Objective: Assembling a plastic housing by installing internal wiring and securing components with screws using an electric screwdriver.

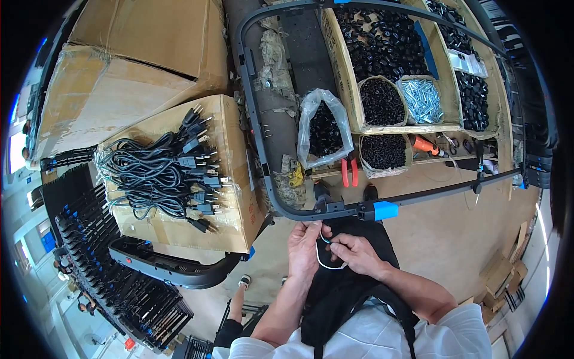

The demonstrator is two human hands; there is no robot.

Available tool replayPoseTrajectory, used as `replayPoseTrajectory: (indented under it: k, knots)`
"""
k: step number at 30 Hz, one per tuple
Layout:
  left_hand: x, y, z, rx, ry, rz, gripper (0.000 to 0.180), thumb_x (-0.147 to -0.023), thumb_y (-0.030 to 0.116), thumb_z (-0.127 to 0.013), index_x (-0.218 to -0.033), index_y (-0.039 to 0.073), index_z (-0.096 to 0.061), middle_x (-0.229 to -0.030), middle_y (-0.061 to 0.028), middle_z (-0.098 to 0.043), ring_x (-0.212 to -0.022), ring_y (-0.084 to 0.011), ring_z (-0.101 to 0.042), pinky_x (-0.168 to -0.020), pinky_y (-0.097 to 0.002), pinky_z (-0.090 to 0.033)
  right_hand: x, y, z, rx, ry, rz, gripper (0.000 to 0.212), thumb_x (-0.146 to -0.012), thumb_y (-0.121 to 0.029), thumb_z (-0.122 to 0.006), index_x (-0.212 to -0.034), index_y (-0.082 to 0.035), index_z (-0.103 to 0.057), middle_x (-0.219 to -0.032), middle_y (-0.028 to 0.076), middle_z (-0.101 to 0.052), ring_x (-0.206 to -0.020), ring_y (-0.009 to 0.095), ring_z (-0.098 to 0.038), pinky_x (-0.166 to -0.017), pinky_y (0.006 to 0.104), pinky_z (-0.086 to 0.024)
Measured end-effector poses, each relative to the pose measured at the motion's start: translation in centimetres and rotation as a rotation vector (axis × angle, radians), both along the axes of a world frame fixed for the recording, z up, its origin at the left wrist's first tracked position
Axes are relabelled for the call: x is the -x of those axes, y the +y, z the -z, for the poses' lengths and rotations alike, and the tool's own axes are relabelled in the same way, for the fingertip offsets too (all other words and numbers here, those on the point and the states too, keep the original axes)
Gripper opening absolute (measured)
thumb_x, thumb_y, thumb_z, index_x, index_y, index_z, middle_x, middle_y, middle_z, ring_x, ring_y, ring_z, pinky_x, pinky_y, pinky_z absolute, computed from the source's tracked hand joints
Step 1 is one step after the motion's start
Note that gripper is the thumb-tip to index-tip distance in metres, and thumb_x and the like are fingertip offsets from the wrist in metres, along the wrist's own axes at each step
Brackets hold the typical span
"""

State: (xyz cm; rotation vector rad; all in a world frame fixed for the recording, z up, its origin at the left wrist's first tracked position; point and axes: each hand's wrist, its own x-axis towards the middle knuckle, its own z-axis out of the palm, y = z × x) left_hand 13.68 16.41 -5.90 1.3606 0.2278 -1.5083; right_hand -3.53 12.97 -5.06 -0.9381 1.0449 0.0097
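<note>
In front of my body, both hands work at a thin white wire [326, 264] that hangs in a small loop between them. My left hand [304, 248] is closed in a pinch on the wire, right under the lower bar of a black tubular frame [287, 209]. Beside it, my right hand [357, 256] has its fingers pressed together on the wire, near a short dark, bluish stretch of it. The wire's ends are hidden by my fingers. A blue piece [385, 210] sits on the frame's bar just above my right hand.
Bundled black power cords [158, 173] lie on a cardboard box [233, 167] at left. Beyond the bar are a bag of black parts [326, 128], red-handled pliers [350, 173], an orange screwdriver [426, 145] and bins of silver screws [422, 100] and black knobs [382, 42]. Another person's leg [237, 305] shows lower left.
</note>
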Motion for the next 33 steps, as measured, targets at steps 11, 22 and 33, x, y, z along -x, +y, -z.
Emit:
replayPoseTrajectory:
  k: [11, 22, 33]
  knots:
    - [1.0, -0.5, -1.6, -0.020, -0.503, 0.191, 0.010, -0.106, 0.010, -0.067, -0.099, 0.003, -0.069, -0.093, -0.0050, -0.074, -0.078, -0.0095, -0.063, -0.072, -0.0254, -0.054, -1.0, -0.1, 0.0, -0.004, 0.013, -0.009, 0.026, -0.109, -0.023, -0.058, -0.115, -0.001, -0.072, -0.085, 0.005, -0.072, -0.080, 0.013, -0.068, -0.072, 0.0315, -0.055]
    - [-1.3, 2.9, 1.0, -0.032, -0.210, -0.025, 0.020, -0.111, 0.013, -0.057, -0.124, 0.000, -0.065, -0.119, -0.0094, -0.071, -0.107, -0.0145, -0.065, -0.095, -0.0314, -0.052, -1.5, -0.4, 0.2, -0.007, -0.011, 0.093, 0.029, -0.111, -0.025, -0.057, -0.115, 0.001, -0.070, -0.088, 0.005, -0.073, -0.086, 0.012, -0.070, -0.079, 0.0305, -0.056]
    - [-0.3, 8.4, 3.1, 0.266, -0.556, 0.849, 0.033, -0.109, 0.025, -0.057, -0.133, 0.002, -0.063, -0.127, -0.0165, -0.066, -0.119, -0.0293, -0.064, -0.106, -0.0370, -0.049, -3.8, -3.1, -1.9, -0.128, -0.006, 0.213, 0.029, -0.111, -0.026, -0.058, -0.111, 0.000, -0.071, -0.099, 0.007, -0.073, -0.086, 0.019, -0.070, -0.076, 0.0345, -0.058]
